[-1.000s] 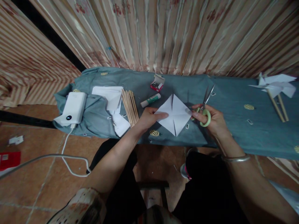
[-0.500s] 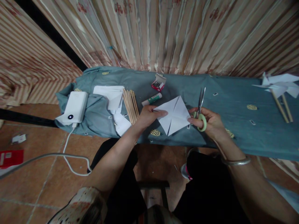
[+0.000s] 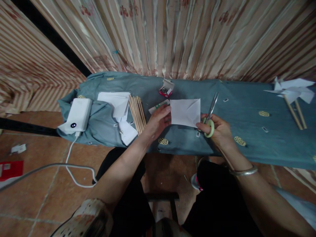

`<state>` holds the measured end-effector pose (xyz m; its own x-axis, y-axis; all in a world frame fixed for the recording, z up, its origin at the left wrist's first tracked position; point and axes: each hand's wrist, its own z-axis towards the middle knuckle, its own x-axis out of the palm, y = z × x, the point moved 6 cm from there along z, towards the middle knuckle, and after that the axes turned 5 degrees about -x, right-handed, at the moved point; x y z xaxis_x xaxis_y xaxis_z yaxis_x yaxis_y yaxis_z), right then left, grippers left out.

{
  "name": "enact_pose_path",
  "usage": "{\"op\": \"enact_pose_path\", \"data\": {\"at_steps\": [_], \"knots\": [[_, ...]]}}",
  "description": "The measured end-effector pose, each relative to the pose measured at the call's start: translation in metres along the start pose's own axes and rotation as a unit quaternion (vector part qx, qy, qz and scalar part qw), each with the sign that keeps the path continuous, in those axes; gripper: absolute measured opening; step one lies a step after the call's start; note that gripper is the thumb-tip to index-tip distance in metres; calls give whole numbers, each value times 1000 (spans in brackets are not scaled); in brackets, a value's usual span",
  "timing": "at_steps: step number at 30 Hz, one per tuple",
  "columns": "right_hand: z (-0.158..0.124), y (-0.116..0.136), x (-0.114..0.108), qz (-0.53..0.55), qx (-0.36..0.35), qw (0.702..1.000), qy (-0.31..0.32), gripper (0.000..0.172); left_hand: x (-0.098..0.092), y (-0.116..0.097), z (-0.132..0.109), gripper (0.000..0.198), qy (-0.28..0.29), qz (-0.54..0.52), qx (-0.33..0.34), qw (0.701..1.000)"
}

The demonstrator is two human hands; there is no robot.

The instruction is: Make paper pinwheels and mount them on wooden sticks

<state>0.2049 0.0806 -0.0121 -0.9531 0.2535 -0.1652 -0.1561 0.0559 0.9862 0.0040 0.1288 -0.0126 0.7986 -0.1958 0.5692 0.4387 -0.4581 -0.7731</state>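
Note:
A square white paper sheet with slits cut in from its corners is held above the cloth-covered table. My right hand pinches its lower right corner between thumb and fingers. That same hand also grips scissors with pale green handles, blades pointing up and away. At the sheet's left edge is my left hand, its thumb and fingers loosely apart; whether they touch the edge is hard to make out. Just behind the left hand lies a glue stick, partly covered by it.
Wooden sticks lie left of my left hand, beside white papers. A small open red box sits at the back. White paper pinwheels rest at the far right. A white power bank with a cable lies left on the cloth.
The sheet has turned from a diamond position to nearly square-on. My left thumb has come off its face to the left edge, while my right hand has moved slightly left.

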Motion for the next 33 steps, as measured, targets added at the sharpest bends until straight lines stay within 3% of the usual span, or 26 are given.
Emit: {"op": "enact_pose_path", "data": {"at_steps": [4,7,11,15,23,33], "knots": [[-1,0,7,25,17,999,-16,43,13,16,-3,55,7,26,-9,1000],[-2,-1,12,28,20,999,-15,43,13,28,-2,52,-31,64,4,997],[-4,-3,20,31,24,999,2,44,3,32,5,34,-99,111,38,988],[-7,-6,28,33,36,998,34,40,-3,27,9,22,-130,142,63,979],[-14,-9,35,44,64,994,81,40,-4,24,9,23,-128,163,70,976],[-37,1,46,42,90,972,213,48,-18,-17,12,14,-168,115,137,969]]}}
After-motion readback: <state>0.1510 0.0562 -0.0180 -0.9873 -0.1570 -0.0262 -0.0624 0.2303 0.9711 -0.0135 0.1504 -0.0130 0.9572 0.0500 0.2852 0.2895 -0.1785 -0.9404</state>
